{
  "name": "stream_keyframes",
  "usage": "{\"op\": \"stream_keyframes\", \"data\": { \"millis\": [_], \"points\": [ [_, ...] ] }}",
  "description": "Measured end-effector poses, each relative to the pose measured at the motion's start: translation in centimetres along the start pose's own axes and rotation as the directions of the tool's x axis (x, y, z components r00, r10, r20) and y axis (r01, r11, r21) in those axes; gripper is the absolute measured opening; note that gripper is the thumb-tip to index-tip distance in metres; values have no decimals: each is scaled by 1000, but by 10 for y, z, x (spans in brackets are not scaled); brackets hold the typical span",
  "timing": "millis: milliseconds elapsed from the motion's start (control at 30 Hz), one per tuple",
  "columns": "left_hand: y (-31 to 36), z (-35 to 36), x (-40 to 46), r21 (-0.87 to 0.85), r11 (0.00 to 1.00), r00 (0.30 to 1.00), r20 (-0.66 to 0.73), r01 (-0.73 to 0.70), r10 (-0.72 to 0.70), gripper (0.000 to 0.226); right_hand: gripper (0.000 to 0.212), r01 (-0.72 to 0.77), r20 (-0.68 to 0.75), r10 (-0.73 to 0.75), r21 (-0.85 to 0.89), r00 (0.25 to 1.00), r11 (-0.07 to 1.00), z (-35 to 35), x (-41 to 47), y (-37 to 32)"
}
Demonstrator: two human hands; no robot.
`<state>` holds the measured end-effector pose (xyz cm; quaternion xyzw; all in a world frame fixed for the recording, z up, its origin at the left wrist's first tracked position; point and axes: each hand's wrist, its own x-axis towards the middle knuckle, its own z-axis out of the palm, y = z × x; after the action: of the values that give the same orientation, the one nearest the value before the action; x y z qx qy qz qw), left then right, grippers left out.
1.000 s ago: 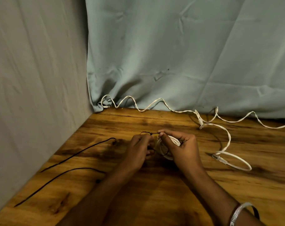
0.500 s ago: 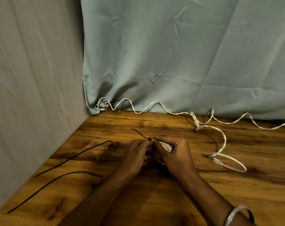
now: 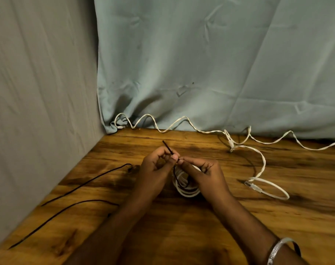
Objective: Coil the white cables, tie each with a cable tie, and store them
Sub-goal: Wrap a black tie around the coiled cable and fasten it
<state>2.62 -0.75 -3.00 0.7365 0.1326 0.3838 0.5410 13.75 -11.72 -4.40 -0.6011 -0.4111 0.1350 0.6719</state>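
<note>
White cable coil (image 3: 185, 189) sits on the desk (image 3: 239, 226) between the two hands, already wound, with a black cable tie (image 3: 175, 169) looped through it. The left hand (image 3: 155, 169) pinches the tie's free tail in its grip; the right hand (image 3: 206, 173) pinches the tie beside it. Tightening looks unfinished. A second white cable (image 3: 262, 165) lies uncoiled far right, two spare black ties (image 3: 82, 190) near left; storing remains.
</note>
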Motion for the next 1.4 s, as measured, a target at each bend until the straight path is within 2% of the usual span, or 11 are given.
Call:
{"op": "stream_keyframes", "data": {
  "millis": [133,367,500,633,800,967,1033,1100,1167,1267,1400],
  "points": [
    [-2,-1,2,-83,996,986,-166,-16,2,6,20,-145,33,143,92,989,985,1,0,1],
    [9,-17,8,111,959,874,-395,-261,284,11,25,-216,72,207,134,976,967,-2,0,-2],
    [3,-36,17,-63,968,738,-660,-242,142,12,27,-196,88,191,43,978,980,0,0,-2],
    [-1,-43,18,3,951,643,-736,-310,211,11,37,-174,180,165,40,970,984,10,-2,-4],
    [-9,-46,21,-28,954,641,-746,-299,180,13,21,-142,285,125,40,950,989,9,-6,-3],
    [-3,-38,23,-269,957,796,-601,-113,-75,18,24,-126,320,117,7,940,992,7,-9,-7],
    [-7,-33,23,-337,928,902,-331,160,-276,33,22,-130,230,119,33,966,991,5,-9,-9],
    [-6,-23,16,-215,897,918,-5,385,-396,62,23,-165,137,150,112,979,980,2,-6,-8],
    [-5,-10,6,-56,928,914,203,369,-351,66,25,-174,78,163,177,984,969,-2,-4,-5],
    [1,5,-4,-62,968,947,229,245,-225,38,27,-172,62,163,198,985,965,-3,-4,-2],
    [-1,10,-8,-182,898,903,244,401,-354,35,37,-155,-66,175,238,982,959,0,-3,-6]
  ]
}}
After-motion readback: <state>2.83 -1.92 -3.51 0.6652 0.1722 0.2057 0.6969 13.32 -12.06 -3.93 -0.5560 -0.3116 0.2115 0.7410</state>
